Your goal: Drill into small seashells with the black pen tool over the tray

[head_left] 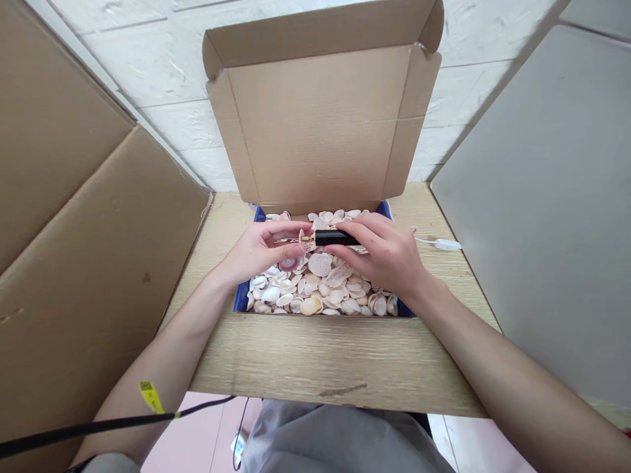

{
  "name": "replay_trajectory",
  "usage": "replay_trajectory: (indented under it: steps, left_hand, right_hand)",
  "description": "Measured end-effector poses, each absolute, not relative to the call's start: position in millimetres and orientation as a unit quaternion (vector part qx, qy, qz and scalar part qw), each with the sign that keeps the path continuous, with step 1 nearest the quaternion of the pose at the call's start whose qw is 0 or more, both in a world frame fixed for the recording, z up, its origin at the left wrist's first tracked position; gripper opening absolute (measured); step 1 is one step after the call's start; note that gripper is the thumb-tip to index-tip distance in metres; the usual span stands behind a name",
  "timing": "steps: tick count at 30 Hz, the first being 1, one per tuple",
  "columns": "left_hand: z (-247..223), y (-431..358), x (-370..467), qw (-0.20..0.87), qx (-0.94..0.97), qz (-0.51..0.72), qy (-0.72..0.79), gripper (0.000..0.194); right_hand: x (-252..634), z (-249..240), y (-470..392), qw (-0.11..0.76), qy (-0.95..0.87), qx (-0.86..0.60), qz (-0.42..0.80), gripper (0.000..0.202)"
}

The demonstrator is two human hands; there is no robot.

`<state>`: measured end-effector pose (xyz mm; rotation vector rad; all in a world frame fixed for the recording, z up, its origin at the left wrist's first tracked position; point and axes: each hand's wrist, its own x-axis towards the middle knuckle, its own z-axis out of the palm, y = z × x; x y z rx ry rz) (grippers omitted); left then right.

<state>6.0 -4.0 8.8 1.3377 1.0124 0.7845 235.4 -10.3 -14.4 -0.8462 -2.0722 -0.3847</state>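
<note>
Your left hand (pixel 256 251) pinches a shell (pixel 301 236) between thumb and fingers. Your right hand (pixel 387 253) is closed around a black drill (pixel 335 238), its tip at the held shell; contact is unclear. Both items are above an open box (pixel 242 297) of loose shells (pixel 311 305) on the table (pixel 276 358).

Shells (pixel 320 264) are contained in a box (pixel 241 299) on the surface (pixel 296 358), which is flanked by cardboard (pixel 89 236) at left and a panel (pixel 547 217) at right, and backed by a wall (pixel 483 33).
</note>
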Motion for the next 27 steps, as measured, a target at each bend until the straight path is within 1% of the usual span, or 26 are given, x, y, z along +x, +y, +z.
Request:
replay_trajectory:
  steps: [5,9,16,27]
  left_hand:
    - [8,-4,5,0.587,0.59,0.341,0.436,0.038]
    - [2,0,1,0.562,0.597,0.389,0.419,0.037]
    - [-7,6,-6,0.574,0.601,0.403,0.384,0.042]
    - [-7,5,-6,0.603,0.586,0.393,0.373,0.038]
  right_hand:
    - [236,-15,-10,0.419,-0.826,-0.344,-0.156,0.027]
    - [236,-15,-9,0.43,-0.807,-0.368,-0.167,0.028]
    - [237,-14,-8,0.418,-0.799,-0.411,-0.135,0.026]
    - [238,-12,-8,0.437,-0.799,-0.379,-0.165,0.023]
